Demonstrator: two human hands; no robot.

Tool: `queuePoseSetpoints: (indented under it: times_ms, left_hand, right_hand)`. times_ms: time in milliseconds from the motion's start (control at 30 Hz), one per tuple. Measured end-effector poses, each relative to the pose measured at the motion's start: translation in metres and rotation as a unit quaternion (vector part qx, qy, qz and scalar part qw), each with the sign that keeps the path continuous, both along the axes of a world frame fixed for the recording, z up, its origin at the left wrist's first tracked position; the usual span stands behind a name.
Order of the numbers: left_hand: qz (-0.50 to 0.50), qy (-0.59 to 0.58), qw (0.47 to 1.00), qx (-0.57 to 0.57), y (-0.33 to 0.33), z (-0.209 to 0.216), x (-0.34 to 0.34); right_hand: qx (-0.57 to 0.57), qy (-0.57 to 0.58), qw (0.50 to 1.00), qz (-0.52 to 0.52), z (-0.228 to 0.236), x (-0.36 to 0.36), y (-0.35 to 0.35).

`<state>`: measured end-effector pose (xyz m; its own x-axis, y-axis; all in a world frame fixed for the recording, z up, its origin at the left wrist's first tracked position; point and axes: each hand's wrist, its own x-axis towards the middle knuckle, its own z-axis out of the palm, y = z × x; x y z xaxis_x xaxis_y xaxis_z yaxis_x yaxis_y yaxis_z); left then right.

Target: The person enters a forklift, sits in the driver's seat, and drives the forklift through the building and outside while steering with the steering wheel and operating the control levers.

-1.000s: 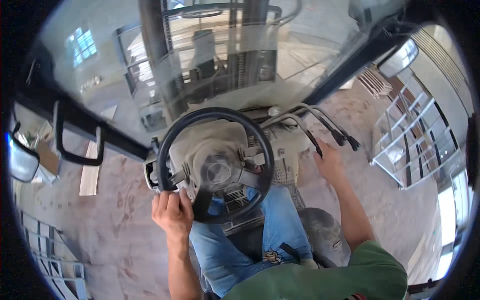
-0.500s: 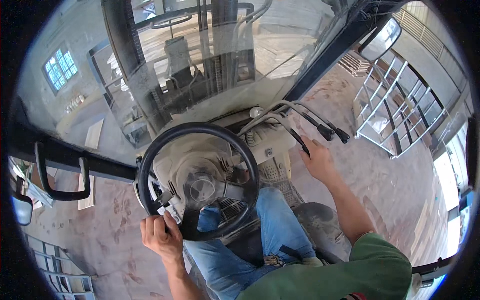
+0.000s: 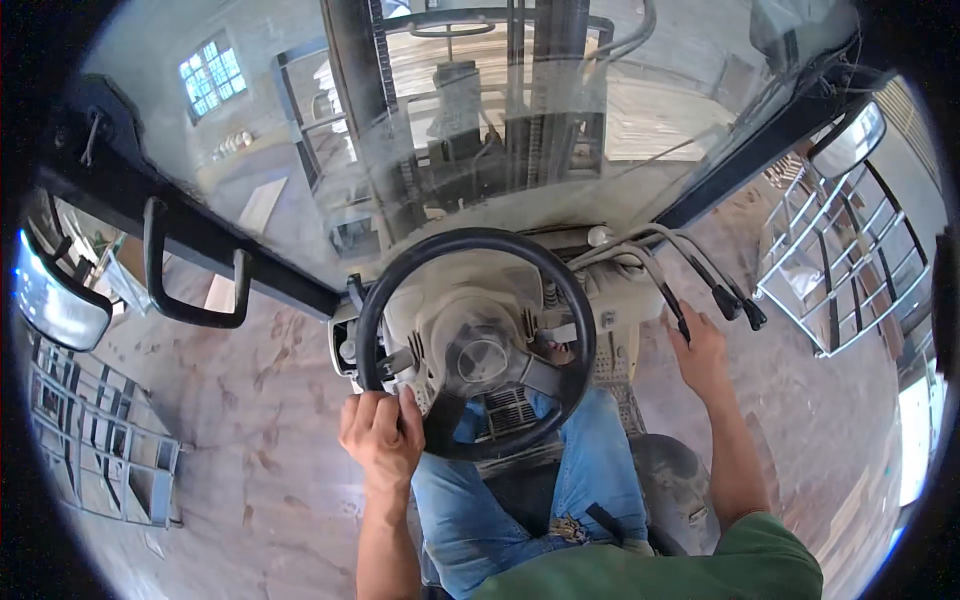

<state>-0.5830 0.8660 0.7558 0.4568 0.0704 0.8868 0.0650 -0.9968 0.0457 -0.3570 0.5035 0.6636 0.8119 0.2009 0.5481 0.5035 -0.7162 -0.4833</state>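
Note:
A black steering wheel (image 3: 478,238) stands in front of my lap in a forklift cab. My left hand (image 3: 383,428) is closed round its rim at the lower left, with the thumb on the inner side. To the right of the dashboard several bent grey control levers with black grips rise side by side. My right hand (image 3: 700,348) is wrapped round the black grip of the nearest lever (image 3: 673,303). Two more lever grips (image 3: 737,303) stand just beyond it, untouched. Pale dust covers the steering column (image 3: 480,325).
Beyond the dusty windscreen stand the dark mast (image 3: 560,90) and a stack of pale boards (image 3: 655,120). Metal rack frames stand on the right (image 3: 850,255) and left (image 3: 105,435). A black grab handle (image 3: 195,318) and mirrors (image 3: 65,305) flank the cab.
My view has swung left, so the cab appears farther right and more of the left mirror and rack shows. Both hands keep their holds on wheel and lever.

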Motion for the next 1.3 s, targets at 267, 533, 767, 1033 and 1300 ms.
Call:
queuePoseSetpoints:
  times_ms: [267,533,767,1033,1300]
  left_hand:
    - [0.011,-0.009,1.000,0.006,0.000,-0.007,0.002]
    - [0.007,-0.004,1.000,-0.003,-0.014,0.000,-0.005]
    - [0.006,-0.019,1.000,-0.013,-0.036,0.002,-0.003]
    - [-0.001,-0.065,0.998,0.012,-0.056,-0.006,0.012]
    - [0.017,-0.087,0.996,0.014,-0.064,-0.008,0.035]
  right_hand:
    - [-0.007,0.025,1.000,0.010,0.001,0.000,-0.003]
    - [-0.003,0.008,1.000,0.025,0.008,0.001,-0.009]
    - [-0.131,0.035,0.991,0.005,0.039,0.026,-0.022]
    - [-0.214,0.061,0.975,-0.020,0.069,0.093,-0.042]
    - [-0.196,0.049,0.979,0.023,0.066,0.161,-0.068]
